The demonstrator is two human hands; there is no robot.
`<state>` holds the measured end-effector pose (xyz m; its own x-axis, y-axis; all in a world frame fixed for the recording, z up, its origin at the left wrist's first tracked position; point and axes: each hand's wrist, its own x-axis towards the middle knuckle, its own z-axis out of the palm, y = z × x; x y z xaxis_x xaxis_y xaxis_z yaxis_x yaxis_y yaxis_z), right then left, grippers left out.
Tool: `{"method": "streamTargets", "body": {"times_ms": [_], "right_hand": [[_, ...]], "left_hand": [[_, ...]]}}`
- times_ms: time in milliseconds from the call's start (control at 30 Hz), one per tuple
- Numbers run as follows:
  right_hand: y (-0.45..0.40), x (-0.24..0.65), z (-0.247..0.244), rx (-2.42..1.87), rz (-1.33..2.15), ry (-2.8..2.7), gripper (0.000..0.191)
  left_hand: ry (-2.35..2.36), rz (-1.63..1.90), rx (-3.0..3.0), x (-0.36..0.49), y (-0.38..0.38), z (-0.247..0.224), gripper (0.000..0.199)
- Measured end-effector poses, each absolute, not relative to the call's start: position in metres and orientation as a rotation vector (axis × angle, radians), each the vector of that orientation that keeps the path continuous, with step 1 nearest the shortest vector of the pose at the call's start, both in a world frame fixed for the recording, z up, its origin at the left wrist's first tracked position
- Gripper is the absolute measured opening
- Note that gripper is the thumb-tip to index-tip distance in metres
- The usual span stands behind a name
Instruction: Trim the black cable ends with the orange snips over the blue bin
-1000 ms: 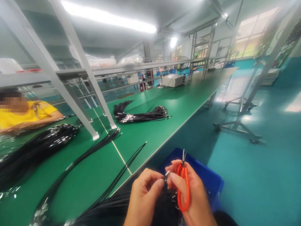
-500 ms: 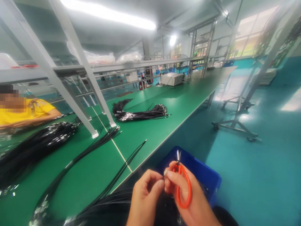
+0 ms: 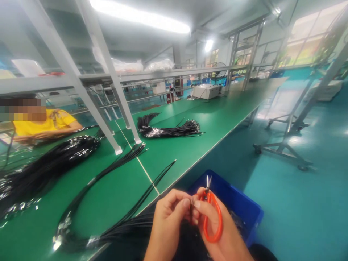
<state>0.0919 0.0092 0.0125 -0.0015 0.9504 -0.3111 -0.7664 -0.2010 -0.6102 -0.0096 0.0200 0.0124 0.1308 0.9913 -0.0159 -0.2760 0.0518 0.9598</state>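
Observation:
My right hand (image 3: pixel 228 232) holds a pair of scissors (image 3: pixel 213 239) with orange handles. Their short blades point upward, slightly parted. My left hand (image 3: pixel 168 221) is closed in a pinch, its fingertips meeting those of my right hand. A thin dark piece shows between the fingertips, too small to name. Below and behind my left wrist, a bundle of black cables (image 3: pixel 130 227) runs off the table edge. Two or so loose black cables (image 3: pixel 154 185) stretch over the green table (image 3: pixel 119 197), and a curved cable bundle (image 3: pixel 89 185) lies further left.
Under my hands a blue bin (image 3: pixel 248 210) stands beside the table edge. Another cable bundle (image 3: pixel 168 131) lies further back, and a large black pile (image 3: pixel 51 170) at left. A person in yellow (image 3: pixel 57 123) sits across. Shelf posts (image 3: pixel 125 87) rise from the table; a wheeled stand (image 3: pixel 285 148) is at right.
The view has shifted left, so the table and bundles appear further right. My fingertips remain together, with slightly more of the dark piece showing. The scissors stay in my right hand.

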Motion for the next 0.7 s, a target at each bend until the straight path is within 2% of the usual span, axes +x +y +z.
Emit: {"method": "streamTargets", "body": {"times_ms": [433,600,700], "right_hand": [[0.0103,0.0959,0.0129,-0.702,1.671,-0.259,0.018],[0.0123,0.095,0.0128,-0.722,1.677,-0.245,0.018],[0.0119,0.0955,0.0127,-0.694,1.689,-0.272,0.016]], "left_hand": [[0.723,1.166,0.746,-0.0046,0.0226,0.0137,0.019],[0.751,1.149,0.814,-0.007,0.0236,0.0133,0.011],[0.719,1.133,0.765,-0.0066,0.024,0.0124,0.014]]}}
